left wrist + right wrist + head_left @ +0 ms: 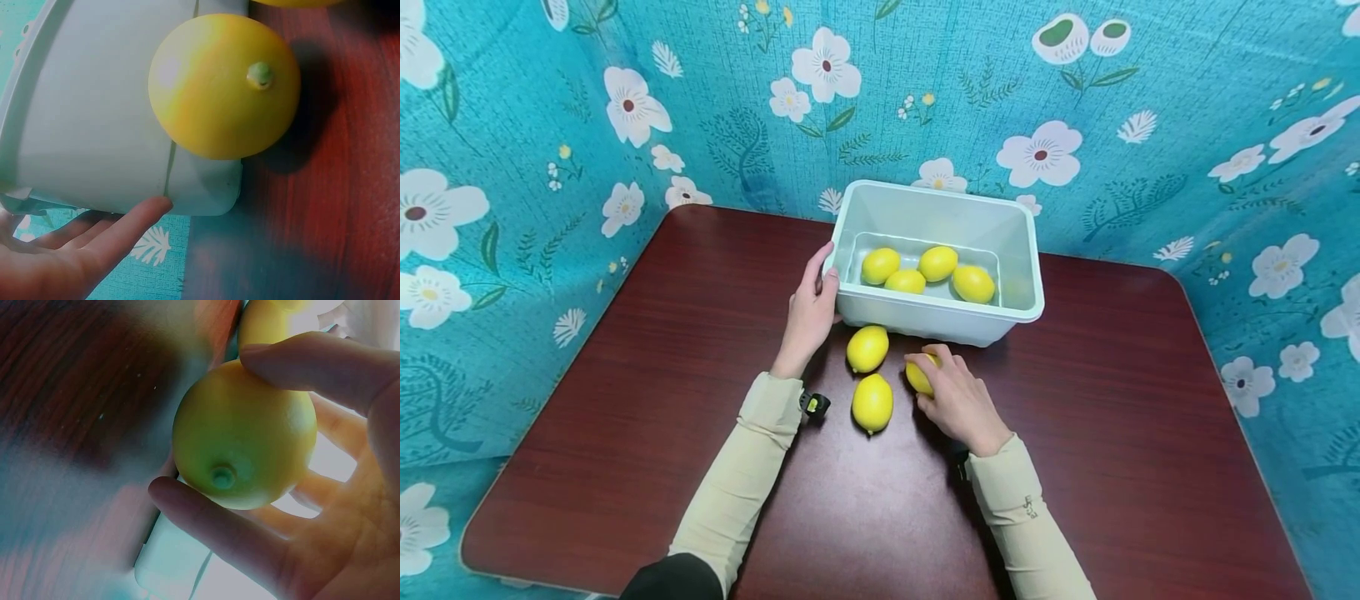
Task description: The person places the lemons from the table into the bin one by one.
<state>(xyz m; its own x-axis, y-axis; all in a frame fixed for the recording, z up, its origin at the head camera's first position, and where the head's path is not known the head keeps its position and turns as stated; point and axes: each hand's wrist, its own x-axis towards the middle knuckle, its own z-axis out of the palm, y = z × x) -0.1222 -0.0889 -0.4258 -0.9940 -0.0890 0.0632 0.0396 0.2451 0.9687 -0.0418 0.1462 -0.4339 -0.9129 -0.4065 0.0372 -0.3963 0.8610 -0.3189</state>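
My right hand (958, 398) has its fingers curled round a yellow lemon (244, 434) just in front of a pale grey-green plastic bin (925, 315). In the right wrist view, thumb and fingers lie on opposite sides of this lemon. My left hand (808, 315) rests against the bin's left end near the front corner; the left wrist view shows its fingers (128, 228) fairly straight along the outer wall. Between the hands, one lemon (867, 349) lies close to the bin's front, and another lemon (872, 404) lies nearer me. Inside the bin are several lemons (973, 284).
The bin stands at the back of a dark red-brown wooden table (1120, 433). Blue floral cloth (910, 108) hangs behind the table and along both sides. A small black device (815, 406) sits at my left wrist.
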